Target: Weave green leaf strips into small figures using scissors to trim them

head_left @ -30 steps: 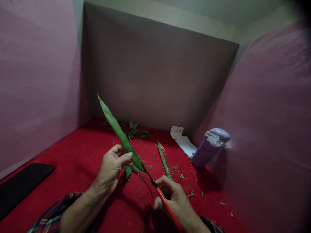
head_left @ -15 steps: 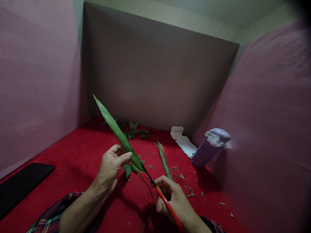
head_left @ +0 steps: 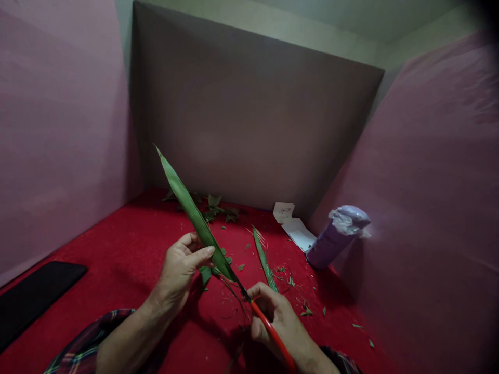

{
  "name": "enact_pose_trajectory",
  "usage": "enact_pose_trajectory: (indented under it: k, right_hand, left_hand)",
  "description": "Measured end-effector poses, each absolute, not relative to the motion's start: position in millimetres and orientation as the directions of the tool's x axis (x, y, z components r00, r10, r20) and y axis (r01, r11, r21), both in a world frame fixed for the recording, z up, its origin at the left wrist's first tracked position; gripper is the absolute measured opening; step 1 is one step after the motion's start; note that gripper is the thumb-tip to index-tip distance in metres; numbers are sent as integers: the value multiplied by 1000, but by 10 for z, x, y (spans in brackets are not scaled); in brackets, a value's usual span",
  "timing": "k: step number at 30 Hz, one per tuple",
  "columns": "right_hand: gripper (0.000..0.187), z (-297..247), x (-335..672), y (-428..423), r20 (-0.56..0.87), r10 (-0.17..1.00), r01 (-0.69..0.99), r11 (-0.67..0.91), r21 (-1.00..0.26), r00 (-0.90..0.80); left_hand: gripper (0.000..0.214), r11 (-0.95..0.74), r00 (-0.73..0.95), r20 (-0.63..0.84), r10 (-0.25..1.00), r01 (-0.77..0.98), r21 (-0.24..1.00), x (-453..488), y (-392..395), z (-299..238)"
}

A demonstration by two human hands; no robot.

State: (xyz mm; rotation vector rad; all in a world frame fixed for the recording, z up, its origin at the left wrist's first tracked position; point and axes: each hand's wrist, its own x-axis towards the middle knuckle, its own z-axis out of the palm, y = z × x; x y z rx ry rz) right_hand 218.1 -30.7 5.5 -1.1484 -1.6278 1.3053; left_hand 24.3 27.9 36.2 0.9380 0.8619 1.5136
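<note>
A long, pointed green leaf (head_left: 187, 203) is pinched between the thumb and fingers of my left hand (head_left: 181, 270), its tip slanting up to the left. My right hand (head_left: 283, 317) is closed around the orange-handled scissors (head_left: 273, 336). Their dark blades lie along the right edge of the leaf near its lower end; whether they are parted I cannot tell. Just beyond the scissors, a second narrow leaf (head_left: 265, 259) lies on the red cloth. Under my left hand are some smaller green leaves (head_left: 205, 275) and thin brown stems.
Red cloth (head_left: 128, 249) covers the surface. At the back lie leafy sprigs (head_left: 214, 208). White papers (head_left: 299, 234) and a purple cylindrical pack (head_left: 331, 241) in clear plastic stand to the right. A black flat object (head_left: 42, 296) is at left. Leaf scraps (head_left: 306, 311) are scattered at right.
The held leaf has shifted slightly, its tip moving a little right and up. My left hand has edged right with it. The scissors have barely moved against the leaf's lower end.
</note>
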Motion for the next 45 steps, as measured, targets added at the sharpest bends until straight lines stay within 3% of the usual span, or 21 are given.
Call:
enact_pose_trajectory:
  k: [10, 27, 36, 45]
  right_hand:
    - [54, -7, 2206, -318, 49, 922, 79, 86, -993, -385]
    - [54, -51, 2208, -299, 32, 926, 73, 64, -995, -376]
    - [55, -132, 2181, -258, -44, 928, -116, -93, -989, -371]
    - [41, -171, 2156, -260, -110, 943, -132, -158, -979, -315]
  left_hand:
    - [23, -123, -76, 100, 992, -436, 892, 263, 268, 367]
    - [23, -98, -71, 74, 995, -432, 896, 264, 271, 362]
    - [24, -75, -71, 49, 996, -425, 902, 269, 280, 362]
    - [23, -71, -59, 51, 997, -421, 904, 260, 278, 329]
